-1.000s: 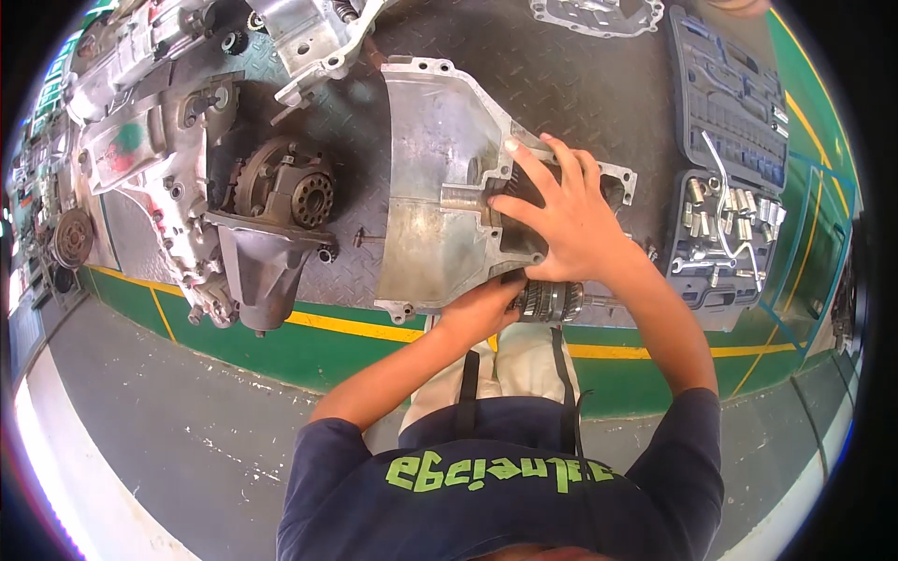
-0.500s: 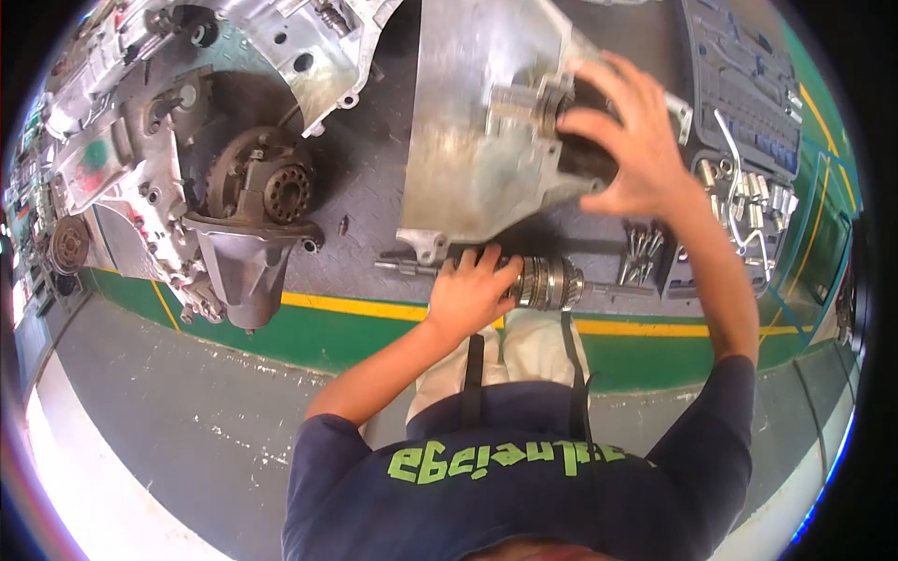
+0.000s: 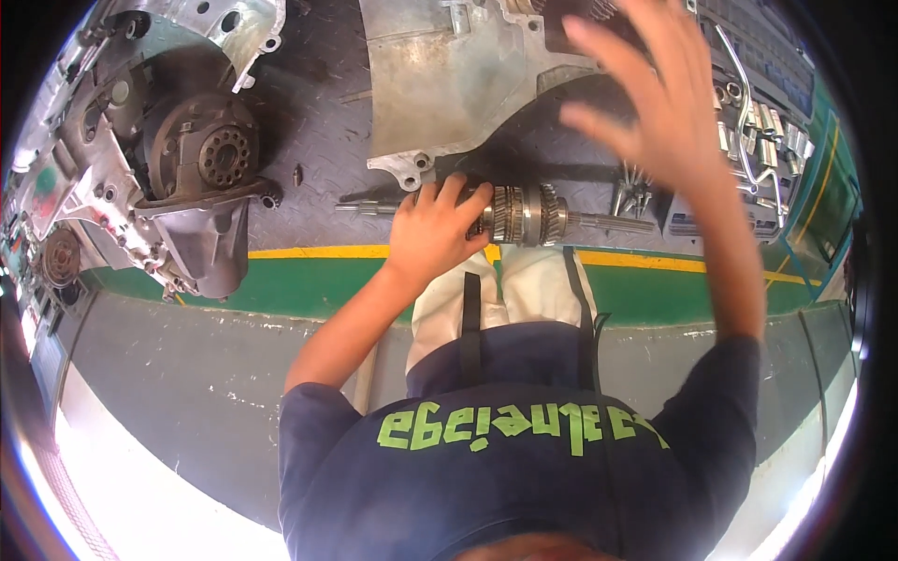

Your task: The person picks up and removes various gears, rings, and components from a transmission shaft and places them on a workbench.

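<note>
Head view: gear shaft (image 3: 529,213) under left hand (image 3: 434,229).

We see one line of large writing (image 3: 510,428), set across the chest of the dark blue shirt (image 3: 505,500) we look down on. Its letters are lime green, thick and blocky, and they stand upside down to our view. The line bows gently with the cloth, and toward its right end the letters tilt downward and we cannot make them out clearly.
</note>
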`<state>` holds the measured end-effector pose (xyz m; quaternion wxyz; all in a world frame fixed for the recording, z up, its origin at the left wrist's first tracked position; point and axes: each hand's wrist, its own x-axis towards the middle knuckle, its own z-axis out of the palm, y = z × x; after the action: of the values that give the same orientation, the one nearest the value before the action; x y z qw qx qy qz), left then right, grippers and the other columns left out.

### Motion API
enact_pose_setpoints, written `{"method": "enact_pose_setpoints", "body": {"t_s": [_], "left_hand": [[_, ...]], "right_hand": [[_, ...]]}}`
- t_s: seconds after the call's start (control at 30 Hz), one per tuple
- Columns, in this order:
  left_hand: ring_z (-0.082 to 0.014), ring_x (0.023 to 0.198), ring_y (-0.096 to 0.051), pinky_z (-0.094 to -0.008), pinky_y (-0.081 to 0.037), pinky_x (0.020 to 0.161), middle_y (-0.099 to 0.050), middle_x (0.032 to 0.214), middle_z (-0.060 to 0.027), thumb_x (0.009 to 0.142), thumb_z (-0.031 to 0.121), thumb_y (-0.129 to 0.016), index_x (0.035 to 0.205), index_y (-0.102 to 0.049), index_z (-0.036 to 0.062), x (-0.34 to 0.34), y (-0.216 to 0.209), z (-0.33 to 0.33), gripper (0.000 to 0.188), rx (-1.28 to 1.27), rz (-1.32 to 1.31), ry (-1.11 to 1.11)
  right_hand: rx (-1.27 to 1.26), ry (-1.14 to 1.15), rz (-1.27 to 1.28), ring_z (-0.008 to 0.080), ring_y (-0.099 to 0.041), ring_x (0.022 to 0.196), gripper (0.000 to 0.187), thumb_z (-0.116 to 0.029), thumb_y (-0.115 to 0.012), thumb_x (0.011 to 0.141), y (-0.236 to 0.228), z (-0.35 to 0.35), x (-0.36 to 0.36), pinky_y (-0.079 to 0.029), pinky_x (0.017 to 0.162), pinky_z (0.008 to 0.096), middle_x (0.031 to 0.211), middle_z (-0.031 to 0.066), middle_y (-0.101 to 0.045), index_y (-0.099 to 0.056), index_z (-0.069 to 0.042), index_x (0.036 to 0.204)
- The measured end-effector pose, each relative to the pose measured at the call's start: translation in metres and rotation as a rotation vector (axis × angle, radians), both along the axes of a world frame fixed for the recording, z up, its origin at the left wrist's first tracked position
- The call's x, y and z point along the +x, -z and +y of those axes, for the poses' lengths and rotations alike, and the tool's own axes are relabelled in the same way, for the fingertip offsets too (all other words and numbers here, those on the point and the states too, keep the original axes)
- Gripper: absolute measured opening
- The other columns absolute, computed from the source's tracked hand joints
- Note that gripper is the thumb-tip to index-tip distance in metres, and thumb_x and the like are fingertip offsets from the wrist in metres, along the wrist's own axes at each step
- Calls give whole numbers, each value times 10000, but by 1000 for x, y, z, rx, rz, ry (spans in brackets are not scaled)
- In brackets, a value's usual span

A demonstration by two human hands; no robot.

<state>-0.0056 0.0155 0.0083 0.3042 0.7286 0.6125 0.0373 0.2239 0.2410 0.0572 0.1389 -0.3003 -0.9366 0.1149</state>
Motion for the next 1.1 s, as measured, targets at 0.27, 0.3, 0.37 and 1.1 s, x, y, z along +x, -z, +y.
{"method": "enact_pose_setpoints", "body": {"t_s": [0.27, 0.3, 0.37, 1.1], "left_hand": [[-280, 978, -672, -381, -584, 798, -642, 1226, -72, 635, 370, -906, 1294, -572, 105, -11, 11, -8, 785, 71, -126, -30], [-279, 980, -673, -376, -585, 804, -642, 1227, -71, 634, 383, -911, 1288, -573, 105, -13, 13, -9, 788, 93, -146, -26], [-257, 960, -666, -364, -595, 764, -635, 1205, -42, 653, 439, -901, 1258, -611, 147, -16, 14, -11, 732, 112, -151, 20], [-224, 883, -674, -351, -611, 652, -635, 1120, -12, 710, 415, -857, 1254, -660, 312, -28, 15, -7, 587, 114, -154, 40]], "right_hand": [[-483, 53, -184, 374, -498, 1346, 846, -377, -919, 609, 27, -181, -15, -397, 1126, 554, 1494, 121, -505, -605, -277, 1388], [-455, 77, -170, 367, -511, 1326, 832, -371, -917, 605, 33, -185, -15, -419, 1106, 539, 1475, 113, -520, -616, -273, 1375], [-416, 126, -132, 354, -538, 1287, 804, -359, -915, 598, 42, -191, -16, -464, 1067, 510, 1438, 96, -549, -640, -264, 1348], [-251, 133, 2, 315, -628, 1112, 764, -248, -907, 513, 60, -195, -17, -578, 885, 432, 1272, 68, -647, -696, -242, 1248]]}}
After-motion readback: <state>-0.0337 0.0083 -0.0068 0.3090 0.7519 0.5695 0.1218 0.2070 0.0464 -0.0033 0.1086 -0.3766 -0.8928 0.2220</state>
